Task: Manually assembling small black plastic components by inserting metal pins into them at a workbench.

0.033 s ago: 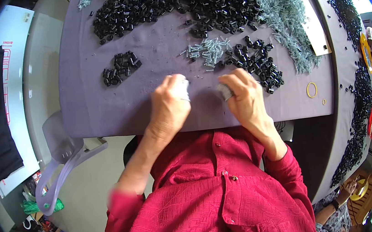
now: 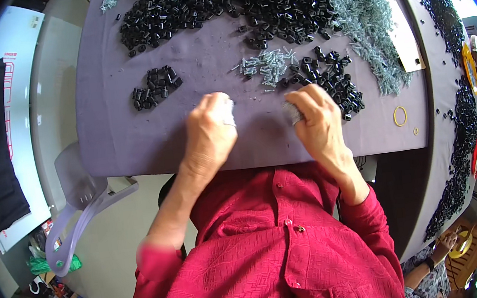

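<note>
My left hand (image 2: 208,133) is closed above the near part of the cloth-covered table (image 2: 132,146), with pale wrapping around a digit. What its fingers hold, if anything, is hidden. Beyond it on the left lies a small group of black plastic pieces (image 2: 156,86). My right hand (image 2: 318,117) is also closed, fingers curled down, with greyish wrapping at the thumb side; its contents cannot be made out. It is nearest to a loose heap of black pieces (image 2: 342,87). Between and beyond the hands lies a small pile of silvery screws (image 2: 267,68).
A large mass of black pieces (image 2: 222,3) and a big screw heap (image 2: 369,28) cover the far side. Yellow rubber bands (image 2: 400,116) lie at right. A second table (image 2: 419,211) bears more black pieces. A plastic chair (image 2: 71,180) stands left. Another person's hand (image 2: 446,243) shows lower right.
My left hand has shifted slightly left, and my right hand slightly right, so they are farther apart. The piles look the same.
</note>
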Tool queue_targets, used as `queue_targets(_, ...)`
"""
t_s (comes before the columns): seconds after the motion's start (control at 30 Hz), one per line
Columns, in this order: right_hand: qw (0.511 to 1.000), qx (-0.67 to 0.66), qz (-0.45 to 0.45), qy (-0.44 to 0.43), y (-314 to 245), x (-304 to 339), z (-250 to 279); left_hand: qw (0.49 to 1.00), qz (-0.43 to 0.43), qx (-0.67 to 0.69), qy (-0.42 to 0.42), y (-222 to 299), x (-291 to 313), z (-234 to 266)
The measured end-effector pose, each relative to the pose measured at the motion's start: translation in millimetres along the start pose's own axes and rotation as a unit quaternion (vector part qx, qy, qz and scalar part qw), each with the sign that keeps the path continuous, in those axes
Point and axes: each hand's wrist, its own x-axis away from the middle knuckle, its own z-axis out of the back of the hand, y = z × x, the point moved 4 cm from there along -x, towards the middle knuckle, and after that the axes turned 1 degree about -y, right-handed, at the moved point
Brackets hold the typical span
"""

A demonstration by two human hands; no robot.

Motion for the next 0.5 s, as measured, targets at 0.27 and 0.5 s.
queue_targets(0.27,0.998,0.066,-0.005,-0.009,11.0,-21.7,4.1,0.994,0.022,-0.086,0.065,-48.7,-17.4,36.4)
queue_targets(0.5,0.995,0.091,-0.029,-0.025,13.9,-46.1,12.7,0.997,0.024,0.049,0.056,-17.3,-20.9,17.0)
